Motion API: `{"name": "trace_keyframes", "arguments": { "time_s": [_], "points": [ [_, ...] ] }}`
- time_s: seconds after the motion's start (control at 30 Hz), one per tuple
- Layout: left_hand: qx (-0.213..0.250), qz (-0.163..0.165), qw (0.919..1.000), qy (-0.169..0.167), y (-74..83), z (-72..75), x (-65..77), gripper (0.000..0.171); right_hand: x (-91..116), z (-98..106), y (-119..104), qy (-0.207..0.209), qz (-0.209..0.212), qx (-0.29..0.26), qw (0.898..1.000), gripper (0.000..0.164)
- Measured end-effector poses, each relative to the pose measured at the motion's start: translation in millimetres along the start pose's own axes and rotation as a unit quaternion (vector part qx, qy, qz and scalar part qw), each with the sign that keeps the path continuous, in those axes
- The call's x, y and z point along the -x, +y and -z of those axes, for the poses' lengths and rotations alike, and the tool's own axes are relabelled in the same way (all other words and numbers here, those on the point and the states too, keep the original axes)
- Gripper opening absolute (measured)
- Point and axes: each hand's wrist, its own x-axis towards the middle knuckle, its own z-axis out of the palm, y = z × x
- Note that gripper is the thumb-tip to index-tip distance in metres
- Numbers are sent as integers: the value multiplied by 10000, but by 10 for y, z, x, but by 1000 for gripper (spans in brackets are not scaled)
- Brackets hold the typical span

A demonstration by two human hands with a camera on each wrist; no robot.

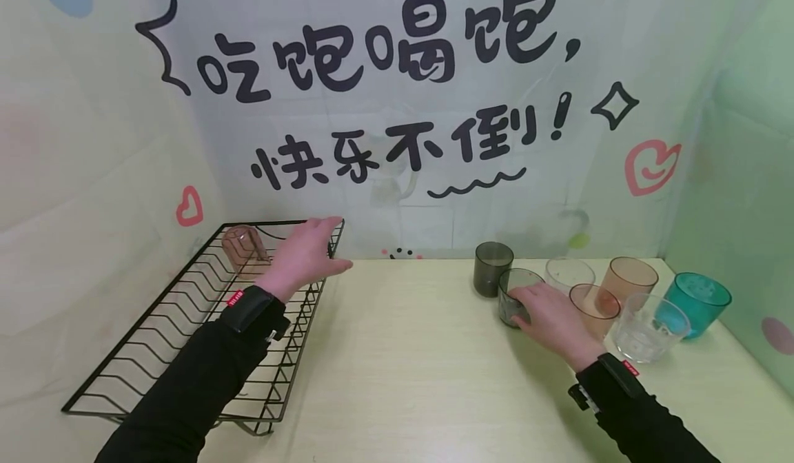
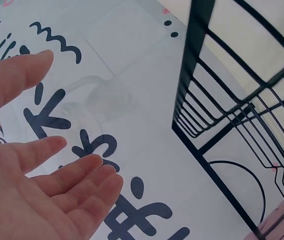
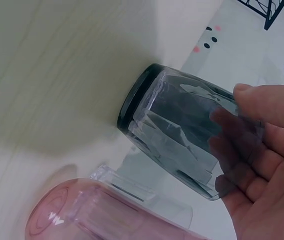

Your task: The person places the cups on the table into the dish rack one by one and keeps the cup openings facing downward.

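My right hand [image 1: 556, 318] grips a grey see-through glass [image 1: 509, 308] by its upper part, thumb on one side and fingers on the other. In the right wrist view this faceted glass [image 3: 174, 132] has a thick dark base close to the tabletop; I cannot tell whether it touches. Over the far end of a black wire dish rack [image 1: 149, 328], my left hand [image 1: 304, 260] hovers with fingers extended and holds nothing. A pink glass [image 1: 240, 244] sits in the rack's far left corner, beside the left hand and partly seen through the wires.
Around the right hand stand a darker grey glass [image 1: 492, 270], clear glasses [image 1: 645, 335], peach-pink glasses [image 1: 629, 280] and a teal glass [image 1: 697, 304]. They crowd the table's right side [image 1: 732, 394]. Behind the table hangs a printed cloth [image 1: 384, 229].
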Motion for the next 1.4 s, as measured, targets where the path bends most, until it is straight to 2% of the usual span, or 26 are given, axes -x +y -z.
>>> {"name": "trace_keyframes", "arguments": {
  "time_s": [0.17,0.43,0.6,1.03,1.4],
  "points": [
    [-3,-37,10000,8,78,-14,-16,84,-19,7,-4,39,53,92,9999,27],
    [49,-113,9999,-68,146,-43,-20,84,-13,15,-1,105,32,-23,9999,22],
    [74,-121,9999,-84,169,-51,-12,84,9,-9,9,164,59,3,9998,23],
    [156,-500,9986,-101,298,-71,25,86,57,22,-93,412,180,-8,9990,25],
    [430,-632,9969,-179,438,-100,81,85,58,143,-197,794,386,-385,9954,26]
  ]
}}
